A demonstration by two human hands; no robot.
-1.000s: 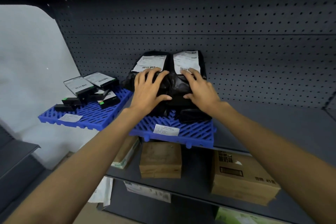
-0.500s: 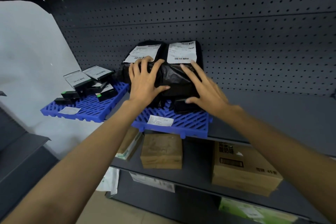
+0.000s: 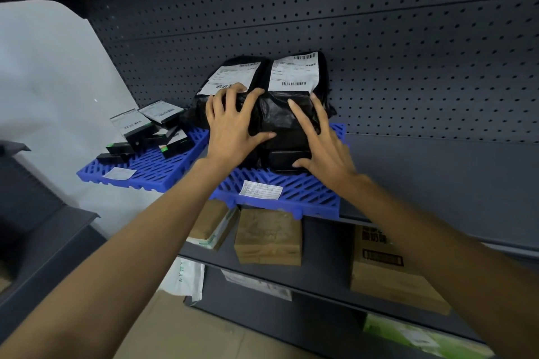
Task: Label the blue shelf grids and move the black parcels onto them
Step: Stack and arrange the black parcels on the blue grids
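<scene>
Both hands rest on a stack of black plastic-wrapped parcels (image 3: 280, 114) leaning against the grey perforated back panel (image 3: 408, 52) of a metal shelf. The left hand (image 3: 233, 128) lies flat with fingers spread over the left bundle; the right hand (image 3: 323, 146), which half a second ago pressed palm-down on the wrap, has lifted at the palm and now touches mainly with fingertips and thumb, fingers splayed, gripping nothing. The parcels themselves have not shifted over the last second, which suggests this load is settled and the hands are about to let go.

Directly beneath the hands, the parcels sit on a blue slatted plastic shelf grid (image 3: 306, 195), whose near edge, just below the wrists, carries a white paper label (image 3: 260, 190). Each of the two rear parcels shows a white shipping label (image 3: 293, 71) above the fingertips. To the left of the left hand, a second blue grid (image 3: 151, 169) holds several small black boxes (image 3: 143, 131) in a loose pile and bears its own white slip (image 3: 119, 174). Below the forearms, brown cardboard cartons (image 3: 268, 237) stand on the lower shelf. Both grids appear labelled and loaded.
</scene>
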